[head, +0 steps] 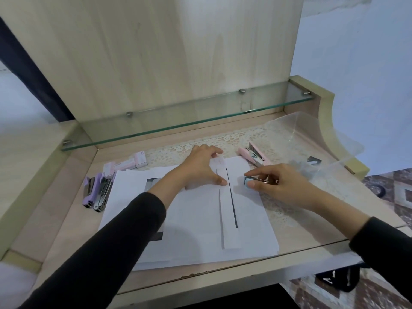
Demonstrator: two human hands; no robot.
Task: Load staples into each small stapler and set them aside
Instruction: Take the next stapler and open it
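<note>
I can read no text, number or brand in my head view. The staple boxes [124, 166] at ten o'clock each carry a small dark label, too blurred to make out. The black bag [338, 278] at four o'clock shows white marks that may be letters; I cannot tell which. The paper sheets [191, 230] show only grey print patches.

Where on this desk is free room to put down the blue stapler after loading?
Free for the blue stapler: the bare wood between the purple stapler and the desk's left wall; the lace mat between the paper stack and the front right edge. Crowded: the back, with staple boxes, pink stapler and plastic bag.
</note>
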